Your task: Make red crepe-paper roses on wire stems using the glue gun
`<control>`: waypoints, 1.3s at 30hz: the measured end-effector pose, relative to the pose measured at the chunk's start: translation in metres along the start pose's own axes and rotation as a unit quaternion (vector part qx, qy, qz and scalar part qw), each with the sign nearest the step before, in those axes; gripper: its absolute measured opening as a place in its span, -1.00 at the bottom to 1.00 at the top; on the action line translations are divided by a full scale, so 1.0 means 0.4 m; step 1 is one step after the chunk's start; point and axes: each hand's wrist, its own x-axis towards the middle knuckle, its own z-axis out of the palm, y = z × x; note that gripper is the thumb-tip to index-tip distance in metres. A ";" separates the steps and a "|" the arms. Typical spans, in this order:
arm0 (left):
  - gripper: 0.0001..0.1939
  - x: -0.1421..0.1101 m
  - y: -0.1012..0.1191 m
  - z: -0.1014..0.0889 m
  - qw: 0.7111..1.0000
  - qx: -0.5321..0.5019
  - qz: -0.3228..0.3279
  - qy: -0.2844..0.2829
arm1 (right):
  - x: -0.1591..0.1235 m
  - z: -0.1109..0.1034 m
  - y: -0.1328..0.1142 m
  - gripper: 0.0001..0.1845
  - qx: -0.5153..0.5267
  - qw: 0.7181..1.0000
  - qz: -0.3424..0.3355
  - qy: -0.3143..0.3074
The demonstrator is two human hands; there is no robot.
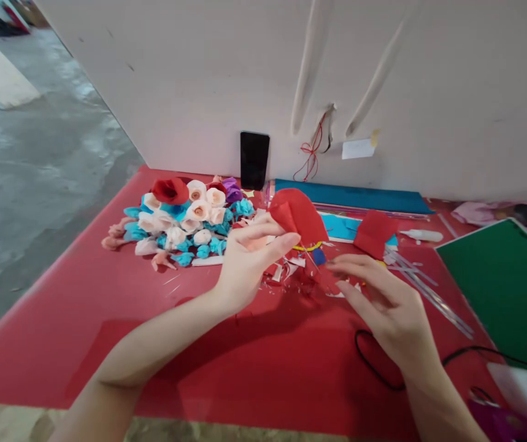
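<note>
My left hand (247, 264) pinches a red crepe-paper piece (297, 215) with a rounded top edge, held up above the table. To its right, my right hand (385, 307) hovers with thumb and fingers apart, and I see nothing between them. Below and between the hands lie paper scraps (286, 270), a yellow curved item (307, 247) and a small blue piece (319, 256). Another red paper piece (375, 233) lies just beyond my right hand. Left of my left hand is a heap of paper flowers (199, 212) in white, blue, red and purple.
A black phone (254, 161) leans on the white panel (189, 80) behind the red table (226, 368). Blue paper (355, 197), a white glue bottle (422, 236), clear sticks (433, 298), a green board (507, 288) and a black cable (369, 362) lie rightward.
</note>
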 end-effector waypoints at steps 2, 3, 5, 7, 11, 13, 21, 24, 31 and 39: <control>-0.83 -0.006 -0.006 -0.001 1.000 0.007 0.006 -0.011 | 0.018 0.009 -0.029 -0.87 0.059 0.998 0.015 -0.001; -0.85 -0.009 -0.009 -0.001 1.000 0.016 0.010 -0.017 | 0.028 0.015 -0.038 -0.87 0.089 0.996 0.021 -0.007; -0.90 -0.014 -0.012 -0.002 0.998 0.045 0.025 -0.039 | 0.045 0.028 -0.048 -0.87 0.139 0.989 0.042 -0.023; -0.95 -0.017 -0.012 -0.003 0.994 0.076 0.044 -0.065 | 0.058 0.040 -0.048 -0.87 0.164 0.984 0.065 -0.033; -0.98 -0.010 -0.004 -0.007 0.992 0.092 0.063 -0.063 | 0.061 0.049 -0.041 -0.88 0.153 0.984 0.083 -0.034; -0.93 -0.003 0.001 -0.011 0.993 0.093 0.063 -0.037 | 0.056 0.047 -0.037 -0.89 0.137 0.986 0.084 -0.047; -0.90 0.018 0.004 -0.021 0.995 0.080 0.065 0.009 | 0.018 0.035 0.035 -0.87 0.017 0.988 0.067 -0.136; -0.89 0.017 -0.005 -0.020 0.998 0.035 0.048 0.009 | 0.005 0.036 0.072 -0.85 -0.033 0.985 0.069 -0.155; -0.87 0.011 -0.009 -0.011 1.000 -0.018 0.009 -0.013 | 0.000 0.020 0.095 -0.78 -0.070 0.990 0.116 -0.026; -0.88 -0.028 -0.017 0.017 0.994 -0.018 -0.064 -0.082 | -0.011 0.012 -0.013 -0.83 0.029 0.996 0.057 -0.062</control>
